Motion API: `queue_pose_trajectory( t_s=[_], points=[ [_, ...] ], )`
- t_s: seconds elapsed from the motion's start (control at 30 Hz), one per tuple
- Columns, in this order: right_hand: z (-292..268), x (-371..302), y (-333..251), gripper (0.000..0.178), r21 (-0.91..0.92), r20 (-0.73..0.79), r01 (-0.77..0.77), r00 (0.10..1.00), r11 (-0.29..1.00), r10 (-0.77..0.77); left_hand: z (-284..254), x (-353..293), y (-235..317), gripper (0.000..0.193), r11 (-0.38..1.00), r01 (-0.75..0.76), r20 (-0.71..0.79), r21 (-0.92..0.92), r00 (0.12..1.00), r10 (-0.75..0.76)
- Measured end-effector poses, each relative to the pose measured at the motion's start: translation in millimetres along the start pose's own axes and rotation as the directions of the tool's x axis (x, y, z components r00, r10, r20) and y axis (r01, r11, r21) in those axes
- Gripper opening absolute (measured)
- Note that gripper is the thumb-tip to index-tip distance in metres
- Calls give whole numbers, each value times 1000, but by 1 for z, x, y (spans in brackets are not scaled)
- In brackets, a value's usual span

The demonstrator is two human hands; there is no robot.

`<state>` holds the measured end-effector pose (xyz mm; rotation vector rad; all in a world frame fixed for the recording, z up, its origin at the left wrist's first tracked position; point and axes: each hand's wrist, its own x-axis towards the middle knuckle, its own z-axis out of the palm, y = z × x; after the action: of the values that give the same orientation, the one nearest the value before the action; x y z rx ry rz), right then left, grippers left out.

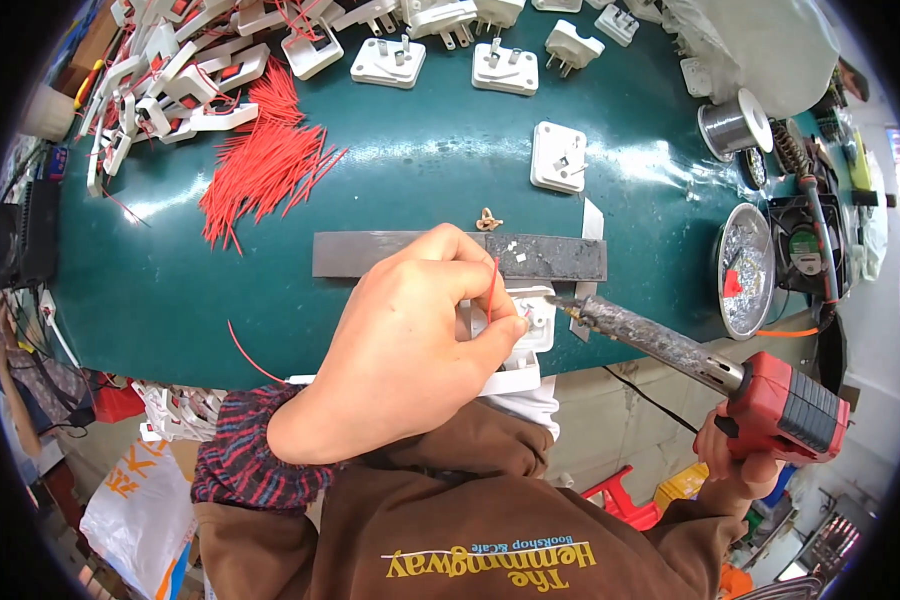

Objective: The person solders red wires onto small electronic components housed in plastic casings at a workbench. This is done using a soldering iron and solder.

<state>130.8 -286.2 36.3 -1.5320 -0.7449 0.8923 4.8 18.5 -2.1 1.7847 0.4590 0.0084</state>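
Note:
My left hand pinches a thin red wire between thumb and fingers, above a white plastic plug housing at the table's near edge. The hand covers much of the housing's left side. My right hand is wrapped round the red and black handle of a soldering iron. The iron's tip points left and lies at the housing's right edge; whether it touches cannot be made out. Just beyond the housing lies a long dark bar with white crumbs on its right part.
Cut red wires lie in a heap at the far left, beside piled white power-strip parts. White plug pieces stand across the back. A solder spool and a metal bowl of solder scraps sit at right.

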Motion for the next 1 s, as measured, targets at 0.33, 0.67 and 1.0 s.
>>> queue_pose_trajectory(
  t_s=[0.33,0.67,1.0],
  points=[
    [4,-4,-13,78,64,-328,-194,922,979,205,-3,3,8,8,988,19,48,154,998,-27],
    [16,4,-42,78,-321,-468,-413,852,852,236,-1,6,12,14,969,-27,39,246,999,17],
    [13,-2,-39,76,-331,-467,-414,853,848,234,-1,6,12,14,965,-44,35,259,999,36]
  ],
)
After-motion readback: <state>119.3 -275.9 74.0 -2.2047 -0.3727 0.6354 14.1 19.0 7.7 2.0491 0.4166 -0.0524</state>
